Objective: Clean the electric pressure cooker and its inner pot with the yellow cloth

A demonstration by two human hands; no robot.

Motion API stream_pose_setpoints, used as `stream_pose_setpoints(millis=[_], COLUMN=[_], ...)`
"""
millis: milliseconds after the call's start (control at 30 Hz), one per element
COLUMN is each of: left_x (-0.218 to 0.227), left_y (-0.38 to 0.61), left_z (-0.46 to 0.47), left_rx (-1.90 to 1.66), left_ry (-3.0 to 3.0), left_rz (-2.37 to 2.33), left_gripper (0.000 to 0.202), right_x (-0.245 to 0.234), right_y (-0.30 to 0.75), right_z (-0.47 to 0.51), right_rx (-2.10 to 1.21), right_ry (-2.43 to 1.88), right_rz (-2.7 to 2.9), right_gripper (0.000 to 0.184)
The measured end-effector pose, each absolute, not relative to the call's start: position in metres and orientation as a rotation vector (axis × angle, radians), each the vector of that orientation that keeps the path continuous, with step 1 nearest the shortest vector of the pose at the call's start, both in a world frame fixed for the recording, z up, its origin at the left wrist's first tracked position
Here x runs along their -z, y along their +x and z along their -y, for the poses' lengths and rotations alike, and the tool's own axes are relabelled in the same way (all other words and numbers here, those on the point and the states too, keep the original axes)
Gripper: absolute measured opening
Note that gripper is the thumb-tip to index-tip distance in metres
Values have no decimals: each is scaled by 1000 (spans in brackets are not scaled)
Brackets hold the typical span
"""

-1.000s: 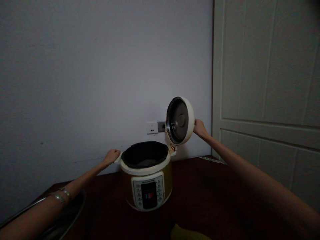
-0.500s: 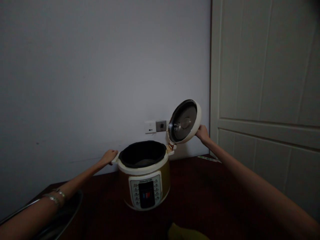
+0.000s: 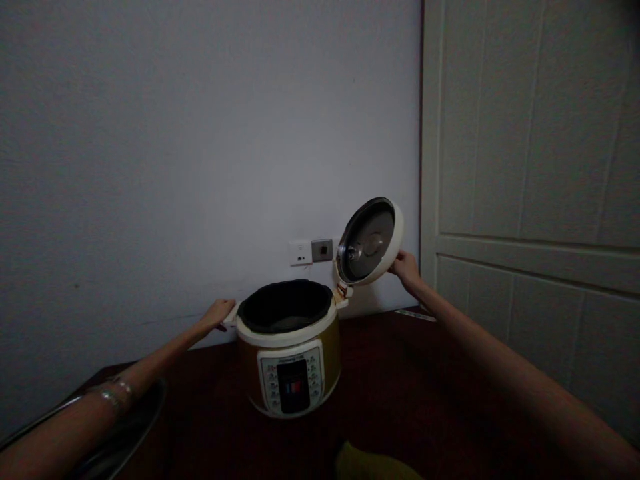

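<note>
A white and gold electric pressure cooker (image 3: 249, 373) stands on the dark red table, its control panel facing me and a dark inner pot (image 3: 285, 307) inside. The round lid (image 3: 373, 241) is tilted up on its hinge at the cooker's right side, showing its metal underside. My left hand (image 3: 219, 313) is closed around the white side handle at the cooker's left. Behind the lid's outer edge, my right hand (image 3: 406, 269) is closed on the lid; some of its fingertips are hidden by it.
Wall sockets (image 3: 311, 252) sit behind the cooker. A pale panelled door (image 3: 500, 200) rises on the right. At lower left, a metal basin or pot (image 3: 145, 433) lies partly under my left forearm. A yellow-green object (image 3: 375, 465) shows at the bottom edge of the table (image 3: 215, 413).
Almost nothing differs. The view has shifted very slightly, and both hands keep their places on the handle and the lid.
</note>
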State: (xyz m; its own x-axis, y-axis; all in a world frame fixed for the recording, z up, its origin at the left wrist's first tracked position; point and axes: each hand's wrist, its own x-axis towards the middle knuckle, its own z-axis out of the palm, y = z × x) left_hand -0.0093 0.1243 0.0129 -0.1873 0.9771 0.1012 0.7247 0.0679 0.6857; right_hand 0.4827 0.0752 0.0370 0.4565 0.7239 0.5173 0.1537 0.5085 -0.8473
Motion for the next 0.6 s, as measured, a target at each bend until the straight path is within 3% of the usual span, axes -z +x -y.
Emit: stream_pose_setpoints(millis=[400, 600], left_x=[-8, -6], left_y=[-3, -7], left_z=[-112, -121], left_rx=[-1000, -988], left_ry=[1440, 1427], left_rz=[-1816, -1759], left_gripper=[26, 19], right_x=[-27, -16], right_y=[480, 478], right_z=[-65, -48], right_rx=[-597, -581], right_ry=[-1025, -1052], right_rz=[1154, 1288], right_gripper=[29, 42])
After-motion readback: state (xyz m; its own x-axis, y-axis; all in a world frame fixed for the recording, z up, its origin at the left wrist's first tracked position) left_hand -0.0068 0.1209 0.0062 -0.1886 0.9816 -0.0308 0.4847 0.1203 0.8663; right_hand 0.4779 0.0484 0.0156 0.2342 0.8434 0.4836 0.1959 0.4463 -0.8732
